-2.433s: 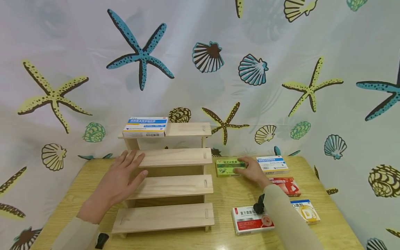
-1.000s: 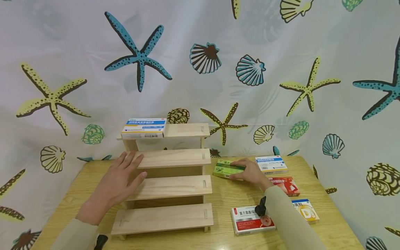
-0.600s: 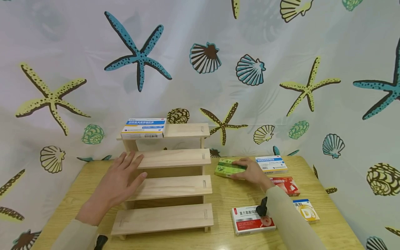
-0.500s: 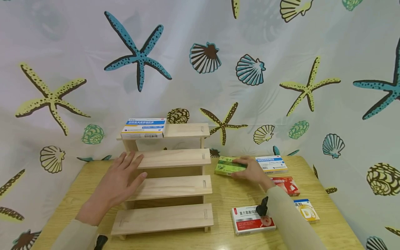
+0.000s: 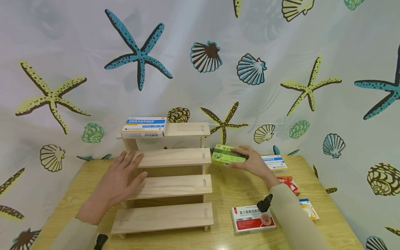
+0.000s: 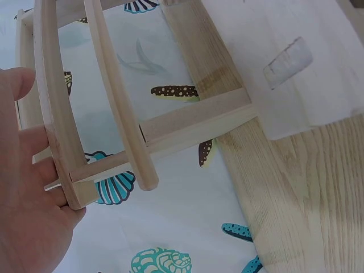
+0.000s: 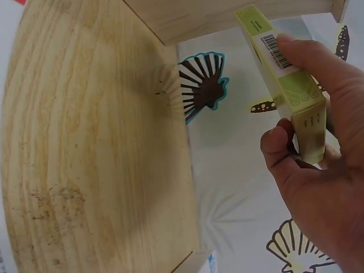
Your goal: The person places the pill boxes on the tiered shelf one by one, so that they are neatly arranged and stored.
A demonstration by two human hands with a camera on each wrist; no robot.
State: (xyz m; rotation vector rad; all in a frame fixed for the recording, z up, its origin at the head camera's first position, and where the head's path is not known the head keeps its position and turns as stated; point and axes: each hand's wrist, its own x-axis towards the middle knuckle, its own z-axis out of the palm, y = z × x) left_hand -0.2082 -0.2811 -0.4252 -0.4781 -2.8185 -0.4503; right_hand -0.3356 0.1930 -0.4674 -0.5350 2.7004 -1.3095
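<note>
My right hand (image 5: 251,161) holds a green medicine box (image 5: 223,154) between thumb and fingers. The box is lifted off the table, close to the right end of the second shelf from the top; its barcode side shows in the right wrist view, where the same hand (image 7: 318,131) grips its end. My left hand (image 5: 120,184) rests with extended fingers on the left end of the stepped wooden rack (image 5: 175,158). In the left wrist view its fingers (image 6: 42,165) lie against the rack's wooden edge. A blue-and-white medicine box (image 5: 144,127) lies on the top shelf's left side.
On the table (image 5: 225,194) right of the rack lie a red-and-white box (image 5: 253,219), a blue-and-white box (image 5: 275,162), a red box (image 5: 290,184) and a yellow-and-white box (image 5: 309,210), the last three partly behind my right arm. A curtain with sea motifs (image 5: 187,86) hangs behind.
My right hand has pinched the green box, shifted it on the table, then raised it to about the second shelf's height. The left hand has stayed in place on the rack.
</note>
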